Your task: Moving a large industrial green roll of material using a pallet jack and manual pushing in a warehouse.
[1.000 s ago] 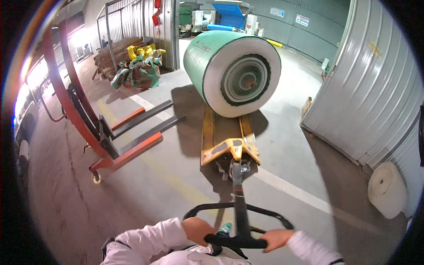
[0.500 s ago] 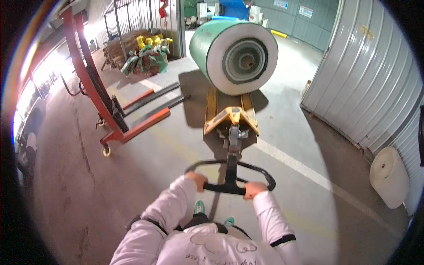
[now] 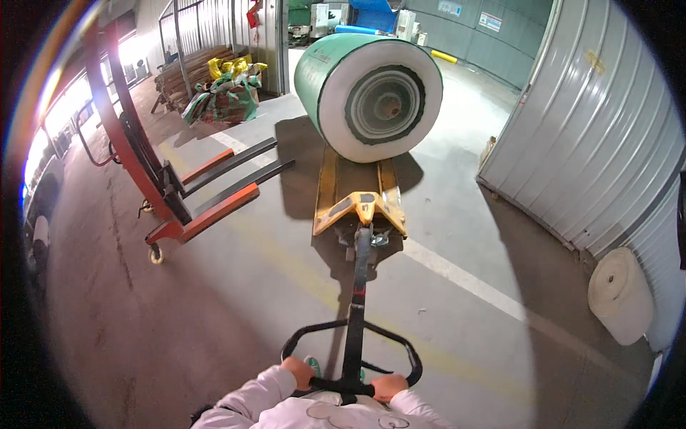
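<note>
Both of my hands are closed on the black loop handle (image 3: pixel 350 323) of a yellow pallet jack (image 3: pixel 366 207). My left hand (image 3: pixel 298 372) wraps the near bar left of the shaft, and my right hand (image 3: pixel 389 387) wraps it on the right. The handle is tilted down close to my body. On the jack's forks rests a large roll (image 3: pixel 379 100) wrapped in green, its pale end ring and hollow dark core facing me. The far ends of the forks are hidden beneath it.
At left stands an orange-red stacker lift (image 3: pixel 153 164), its forks pointing toward the roll. Behind it lie a pile of green and yellow bags (image 3: pixel 227 91) and stacked brown poles (image 3: pixel 187 71). A corrugated metal panel (image 3: pixel 579 129) flanks the right, with a white roll (image 3: pixel 619 297) beside it.
The handle has come down and nearer to my body, with both hands still around it. The jack and roll appear slightly further left and lower in view.
</note>
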The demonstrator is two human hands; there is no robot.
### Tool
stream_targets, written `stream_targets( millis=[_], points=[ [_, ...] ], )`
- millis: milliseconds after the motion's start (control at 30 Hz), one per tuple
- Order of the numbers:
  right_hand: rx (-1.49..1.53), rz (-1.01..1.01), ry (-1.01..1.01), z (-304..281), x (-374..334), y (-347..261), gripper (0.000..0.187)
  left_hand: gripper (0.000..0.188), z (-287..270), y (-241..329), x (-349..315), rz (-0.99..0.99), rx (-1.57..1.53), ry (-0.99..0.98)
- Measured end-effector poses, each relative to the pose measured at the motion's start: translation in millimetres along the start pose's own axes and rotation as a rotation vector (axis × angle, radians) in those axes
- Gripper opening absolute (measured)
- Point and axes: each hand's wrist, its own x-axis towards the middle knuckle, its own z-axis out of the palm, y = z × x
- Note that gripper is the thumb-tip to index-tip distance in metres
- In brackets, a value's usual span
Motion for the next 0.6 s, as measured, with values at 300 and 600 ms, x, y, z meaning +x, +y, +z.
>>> stream_targets(
  millis=[300, 600],
  points=[
    [-0.079, -0.101, 0.111, -197, -22, 37, 0.038, 0.021, -159, -39, -40, -0.062, -0.139, 0.452],
    [0.011, -0.063, -0.317, 35, 21, 31, 0.041, 0.034, 33, 12, 14, -0.017, -0.045, -0.099]
  ],
)
